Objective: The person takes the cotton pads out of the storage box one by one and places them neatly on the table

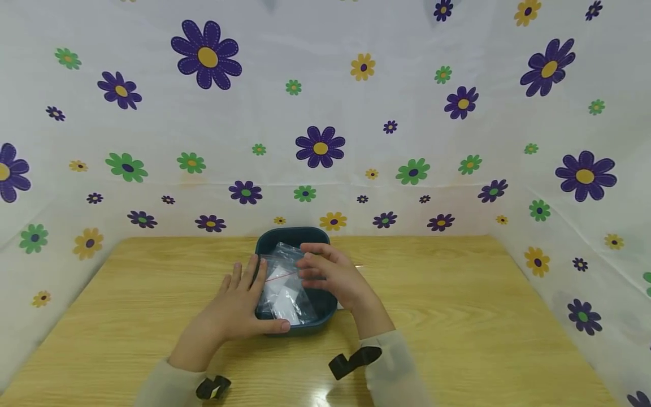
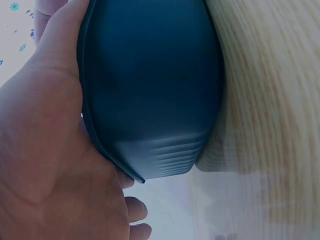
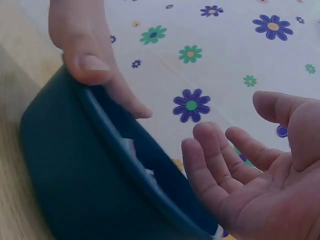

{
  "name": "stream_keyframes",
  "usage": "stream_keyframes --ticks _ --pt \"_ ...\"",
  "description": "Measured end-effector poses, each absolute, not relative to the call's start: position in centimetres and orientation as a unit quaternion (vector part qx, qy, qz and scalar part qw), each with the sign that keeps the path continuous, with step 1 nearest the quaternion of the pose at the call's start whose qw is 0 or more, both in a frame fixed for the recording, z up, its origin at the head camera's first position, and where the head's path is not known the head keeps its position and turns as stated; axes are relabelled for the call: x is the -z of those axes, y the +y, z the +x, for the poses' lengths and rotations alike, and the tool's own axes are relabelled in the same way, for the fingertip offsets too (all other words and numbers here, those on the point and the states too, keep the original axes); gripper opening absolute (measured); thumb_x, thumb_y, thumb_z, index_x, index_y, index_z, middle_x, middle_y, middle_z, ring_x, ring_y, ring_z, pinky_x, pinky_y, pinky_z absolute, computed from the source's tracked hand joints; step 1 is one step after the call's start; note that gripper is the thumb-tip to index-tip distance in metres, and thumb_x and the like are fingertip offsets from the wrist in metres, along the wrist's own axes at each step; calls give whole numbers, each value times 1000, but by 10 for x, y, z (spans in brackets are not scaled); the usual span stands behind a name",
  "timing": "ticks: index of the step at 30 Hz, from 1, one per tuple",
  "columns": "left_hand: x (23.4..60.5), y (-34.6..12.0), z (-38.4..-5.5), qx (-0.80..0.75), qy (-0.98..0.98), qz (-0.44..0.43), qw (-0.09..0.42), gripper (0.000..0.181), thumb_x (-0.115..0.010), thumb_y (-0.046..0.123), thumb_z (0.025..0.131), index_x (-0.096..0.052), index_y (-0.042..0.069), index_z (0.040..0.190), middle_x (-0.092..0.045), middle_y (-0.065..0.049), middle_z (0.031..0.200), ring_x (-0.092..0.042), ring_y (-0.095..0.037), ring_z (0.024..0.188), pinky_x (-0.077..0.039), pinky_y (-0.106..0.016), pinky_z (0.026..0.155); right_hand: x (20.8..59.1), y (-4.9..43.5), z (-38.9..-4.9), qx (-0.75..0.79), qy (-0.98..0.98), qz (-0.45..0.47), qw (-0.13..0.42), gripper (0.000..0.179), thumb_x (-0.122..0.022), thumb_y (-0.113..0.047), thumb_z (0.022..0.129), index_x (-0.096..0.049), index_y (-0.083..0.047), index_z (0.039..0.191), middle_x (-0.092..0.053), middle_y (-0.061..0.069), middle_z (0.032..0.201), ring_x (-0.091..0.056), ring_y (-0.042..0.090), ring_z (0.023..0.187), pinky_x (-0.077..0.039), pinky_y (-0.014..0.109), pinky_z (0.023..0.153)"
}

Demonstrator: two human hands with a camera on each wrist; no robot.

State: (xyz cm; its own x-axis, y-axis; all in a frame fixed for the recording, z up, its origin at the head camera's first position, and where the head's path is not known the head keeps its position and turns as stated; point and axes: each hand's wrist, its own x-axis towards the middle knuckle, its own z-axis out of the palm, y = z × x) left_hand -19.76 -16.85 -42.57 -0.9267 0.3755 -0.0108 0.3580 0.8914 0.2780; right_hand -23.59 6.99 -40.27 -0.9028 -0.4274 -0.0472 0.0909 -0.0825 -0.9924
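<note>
A dark teal plastic basin [image 1: 300, 328] stands on the table near its back edge. Inside it lie clear zip bags [image 1: 287, 282], one with a red seal line, holding white pieces that I cannot identify. My left hand [image 1: 236, 308] rests on the basin's left rim, thumb at the front edge and fingers stretched out along the side. Over the right side of the basin is my right hand [image 1: 335, 277], its fingers loosely bent. The right wrist view shows nothing within that hand [image 3: 250, 175], beside the basin's rim [image 3: 120, 150].
The wood-grain table [image 1: 458, 328] stretches out to both sides of the basin. Behind it and at its sides hangs a white cloth [image 1: 346, 102] printed with flowers. Part of something white [image 1: 341, 306] shows at the basin's right side, mostly hidden by the right hand.
</note>
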Motion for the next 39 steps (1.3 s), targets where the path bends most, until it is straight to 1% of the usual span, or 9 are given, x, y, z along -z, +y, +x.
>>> stream_keyframes --ticks 3,7,11,15,19,26,31,35,39 --pt "427 -167 -196 -138 971 193 31 134 -59 88 70 -13 0 159 -3 -26 165 -4 -57 146 -16 -72 112 408 67 -236 723 653 -127 186 38 -54 -25 104 -54 -7 138 -63 25 123 -69 20 98 -56 40 93" --pt "429 -167 -196 -139 971 195 24 134 -59 88 70 -12 0 159 -3 -26 165 -4 -57 146 -17 -72 112 410 65 -233 717 661 -128 180 38 -55 -25 104 -55 -6 137 -65 20 119 -68 24 101 -56 40 93" --pt "430 -167 -198 -141 971 194 22 134 -59 88 69 -13 0 159 -3 -25 165 -4 -57 146 -17 -72 113 406 60 -229 715 664 -130 175 39 -57 -24 102 -55 -8 138 -62 18 122 -66 27 106 -56 40 92" --pt "429 -168 -199 -138 971 191 25 134 -57 89 69 -14 0 159 -3 -25 165 -5 -57 146 -18 -71 113 406 54 -227 710 668 -131 180 42 -56 -22 103 -51 -7 142 -57 23 129 -64 32 111 -57 40 91" --pt "429 -168 -199 -136 972 191 27 133 -57 89 70 -14 0 159 -3 -25 165 -4 -58 146 -18 -71 113 411 48 -227 709 669 -122 185 47 -56 -24 103 -47 -7 145 -54 23 135 -60 40 118 -56 40 92" --pt "426 -167 -197 -136 972 191 30 133 -57 89 70 -13 0 159 -3 -26 165 -3 -57 146 -17 -71 113 420 43 -228 713 667 -110 187 51 -53 -30 104 -41 -5 147 -46 26 143 -54 44 126 -53 46 96" --pt "427 -167 -196 -136 972 190 31 133 -57 89 70 -12 1 159 -2 -25 165 -1 -57 146 -16 -71 114 420 42 -227 713 670 -103 179 54 -49 -36 106 -38 -5 149 -40 25 150 -49 45 132 -46 54 105" --pt "428 -169 -196 -135 972 188 29 133 -58 88 70 -12 2 159 -2 -25 165 -2 -57 146 -16 -71 114 421 40 -227 714 672 -101 170 56 -45 -40 106 -37 -5 149 -35 21 156 -41 45 139 -36 58 112" --pt "428 -170 -196 -135 973 186 30 133 -58 88 70 -12 1 159 -2 -25 165 -2 -57 146 -17 -70 114 422 37 -227 714 675 -91 160 56 -42 -45 106 -39 -7 148 -36 19 156 -36 45 142 -25 64 115"
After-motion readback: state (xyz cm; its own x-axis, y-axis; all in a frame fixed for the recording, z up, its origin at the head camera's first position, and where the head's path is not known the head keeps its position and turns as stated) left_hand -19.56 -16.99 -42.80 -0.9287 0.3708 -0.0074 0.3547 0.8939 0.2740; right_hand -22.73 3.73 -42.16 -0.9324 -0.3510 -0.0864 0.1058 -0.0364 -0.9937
